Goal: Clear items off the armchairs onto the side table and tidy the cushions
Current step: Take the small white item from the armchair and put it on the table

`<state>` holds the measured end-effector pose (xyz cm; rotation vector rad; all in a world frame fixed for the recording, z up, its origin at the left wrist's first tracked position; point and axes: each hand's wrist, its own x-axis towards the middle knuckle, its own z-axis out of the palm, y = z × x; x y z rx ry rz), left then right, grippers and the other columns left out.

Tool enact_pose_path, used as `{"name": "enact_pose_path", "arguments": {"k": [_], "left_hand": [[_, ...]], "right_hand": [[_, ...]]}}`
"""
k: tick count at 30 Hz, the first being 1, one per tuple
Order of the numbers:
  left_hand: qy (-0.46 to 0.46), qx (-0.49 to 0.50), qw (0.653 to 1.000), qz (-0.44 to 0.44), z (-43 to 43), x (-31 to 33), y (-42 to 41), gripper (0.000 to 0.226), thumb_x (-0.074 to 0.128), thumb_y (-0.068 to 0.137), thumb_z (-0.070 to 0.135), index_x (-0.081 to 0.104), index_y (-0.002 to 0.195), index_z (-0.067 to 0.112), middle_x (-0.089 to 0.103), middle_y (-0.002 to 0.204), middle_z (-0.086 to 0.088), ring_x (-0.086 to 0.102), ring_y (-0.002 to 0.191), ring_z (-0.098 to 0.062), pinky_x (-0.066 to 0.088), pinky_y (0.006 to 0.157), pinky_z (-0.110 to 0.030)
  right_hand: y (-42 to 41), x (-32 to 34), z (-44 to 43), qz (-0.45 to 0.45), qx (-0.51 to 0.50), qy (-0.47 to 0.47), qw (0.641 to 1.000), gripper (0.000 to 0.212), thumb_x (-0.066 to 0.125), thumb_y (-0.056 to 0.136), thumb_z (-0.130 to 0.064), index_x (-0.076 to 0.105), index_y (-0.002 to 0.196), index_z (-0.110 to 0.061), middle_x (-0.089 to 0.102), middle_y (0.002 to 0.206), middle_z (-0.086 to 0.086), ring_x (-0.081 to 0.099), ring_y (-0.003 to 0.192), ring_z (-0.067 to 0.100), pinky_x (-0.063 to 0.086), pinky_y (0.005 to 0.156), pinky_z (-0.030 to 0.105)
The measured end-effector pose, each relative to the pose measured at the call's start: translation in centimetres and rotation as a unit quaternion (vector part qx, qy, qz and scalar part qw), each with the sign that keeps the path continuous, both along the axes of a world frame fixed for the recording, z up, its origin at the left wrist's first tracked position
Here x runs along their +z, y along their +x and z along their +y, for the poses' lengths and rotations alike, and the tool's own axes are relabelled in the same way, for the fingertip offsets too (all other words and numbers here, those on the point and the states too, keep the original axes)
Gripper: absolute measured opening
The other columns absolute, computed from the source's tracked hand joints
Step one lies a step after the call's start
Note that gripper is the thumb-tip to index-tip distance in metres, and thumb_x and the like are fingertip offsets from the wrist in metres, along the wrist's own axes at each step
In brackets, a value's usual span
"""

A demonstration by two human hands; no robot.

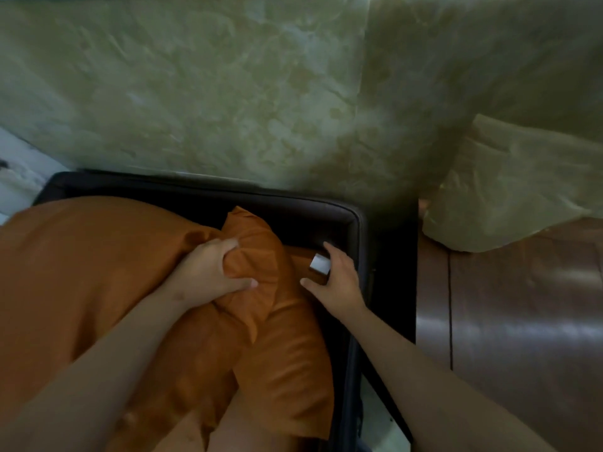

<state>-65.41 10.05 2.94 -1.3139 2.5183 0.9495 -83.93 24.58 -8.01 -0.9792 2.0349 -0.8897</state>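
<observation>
Here's the small orange cushion [257, 252], standing on end near the middle of the view, in the back corner of the armchair [293, 206]. The left hand [208, 272] has it firmly: fingers curled over the top fold, thumb dug in below, bunching the fabric. Just off at 3 o'clock from that cushion, a small white item [320, 264] sits tucked right against the chair's dark padded rim. The right hand [341, 283] is on it, thumb flung wide toward 9 o'clock, forefinger stretched out past it toward 12. The item shows between the fingers, but whether they actually pinch it cannot be told. Out at 9 o'clock, a big orange cushion [81, 272] fills the rest of the seat, pressed up against the small one. Beyond the chair's rim at 3 o'clock lies the glossy brown side table [522, 321], close alongside. A pale yellow-green cloth [505, 184] lies over its far end at 2 o'clock. A mottled green surface [195, 93] spans the top, from 10 to 2.
</observation>
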Motion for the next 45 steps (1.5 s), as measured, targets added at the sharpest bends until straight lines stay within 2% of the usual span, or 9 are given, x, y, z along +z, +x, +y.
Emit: {"name": "enact_pose_path", "arguments": {"k": [5, 8, 10, 16, 20, 28, 33, 39, 45], "left_hand": [[0.000, 0.009, 1.000, 0.024, 0.5, -1.3, 0.4, 0.057, 0.085, 0.059, 0.047, 0.061, 0.107, 0.029, 0.058, 0.102, 0.011, 0.057, 0.093, -0.003, 0.048, 0.085, -0.025], [0.003, 0.013, 0.998, 0.057, 0.2, -1.7, 0.7, 0.047, 0.087, 0.057, 0.044, 0.060, 0.095, 0.037, 0.059, 0.095, 0.014, 0.059, 0.085, 0.001, 0.049, 0.075, -0.022], [0.006, 0.009, 0.997, 0.076, 0.0, -1.9, 1.0, 0.041, 0.088, 0.056, 0.043, 0.058, 0.084, 0.040, 0.060, 0.091, 0.015, 0.060, 0.083, 0.002, 0.046, 0.070, -0.020], [0.020, -0.006, 0.996, 0.089, -1.1, -3.1, 0.6, 0.049, 0.083, 0.050, 0.057, 0.061, 0.090, 0.039, 0.063, 0.099, 0.016, 0.062, 0.089, 0.001, 0.056, 0.077, -0.030], [0.015, -0.021, 0.995, 0.098, -2.1, -4.0, 0.2, 0.052, 0.077, 0.048, 0.064, 0.059, 0.085, 0.033, 0.064, 0.090, 0.011, 0.063, 0.081, -0.004, 0.056, 0.070, -0.032], [0.007, -0.033, 0.994, 0.108, -3.5, -6.3, -0.8, 0.047, 0.075, 0.049, 0.064, 0.055, 0.079, 0.034, 0.062, 0.081, 0.010, 0.062, 0.075, -0.005, 0.052, 0.065, -0.029], [0.029, -0.033, 0.992, 0.116, -4.8, -6.7, -1.5, 0.044, 0.076, 0.048, 0.062, 0.054, 0.076, 0.036, 0.064, 0.079, 0.016, 0.062, 0.069, -0.001, 0.047, 0.058, -0.015], [0.030, -0.030, 0.990, 0.134, -4.7, -7.2, -1.3, 0.047, 0.077, 0.048, 0.061, 0.056, 0.078, 0.031, 0.066, 0.079, 0.014, 0.063, 0.069, -0.002, 0.049, 0.059, -0.017], [0.016, -0.029, 0.990, 0.139, -4.3, -7.1, -1.3, 0.048, 0.086, 0.049, 0.054, 0.055, 0.076, 0.027, 0.064, 0.073, 0.014, 0.061, 0.063, -0.003, 0.045, 0.054, -0.014]], "right_hand": [[1.9, -3.5, -2.1, -0.040, -0.042, 0.014, 0.998, 0.089, 0.073, 0.076, -0.044, 0.024, 0.147, -0.023, 0.033, 0.148, 0.000, 0.026, 0.137, 0.018, 0.024, 0.115, 0.043], [2.4, -5.6, -3.8, -0.080, -0.096, 0.005, 0.992, 0.086, 0.073, 0.077, -0.042, 0.025, 0.146, -0.023, 0.032, 0.148, -0.001, 0.026, 0.138, 0.017, 0.025, 0.115, 0.043], [2.4, -7.4, -4.8, -0.096, -0.132, 0.003, 0.987, 0.084, 0.073, 0.079, -0.037, 0.025, 0.147, -0.024, 0.031, 0.149, -0.001, 0.025, 0.139, 0.017, 0.025, 0.115, 0.042], [2.9, -13.2, -7.2, -0.153, -0.268, -0.024, 0.951, 0.077, 0.073, 0.080, -0.018, 0.030, 0.144, -0.020, 0.028, 0.150, 0.005, 0.027, 0.138, 0.021, 0.031, 0.111, 0.041], [3.2, -16.7, -8.6, -0.149, -0.319, -0.013, 0.936, 0.079, 0.076, 0.073, -0.010, 0.035, 0.141, -0.015, 0.035, 0.144, 0.012, 0.034, 0.132, 0.028, 0.032, 0.109, 0.043], [2.8, -21.1, -9.4, -0.137, -0.331, 0.013, 0.934, 0.085, 0.078, 0.065, -0.004, 0.038, 0.139, -0.009, 0.041, 0.140, 0.016, 0.037, 0.130, 0.032, 0.031, 0.109, 0.045], [2.4, -22.9, -9.4, -0.080, -0.269, 0.079, 0.956, 0.090, 0.076, 0.067, 0.000, 0.030, 0.145, -0.007, 0.034, 0.147, 0.015, 0.027, 0.137, 0.031, 0.023, 0.113, 0.038], [2.0, -23.8, -9.7, 0.065, -0.217, 0.167, 0.960, 0.046, 0.057, 0.081, 0.002, 0.047, 0.125, -0.004, 0.046, 0.132, 0.017, 0.040, 0.124, 0.035, 0.034, 0.103, 0.041], [2.2, -20.8, -9.4, 0.025, -0.242, 0.071, 0.967, 0.042, 0.073, 0.073, -0.013, 0.053, 0.109, -0.003, 0.052, 0.116, 0.018, 0.049, 0.108, 0.035, 0.041, 0.088, 0.040]]}}
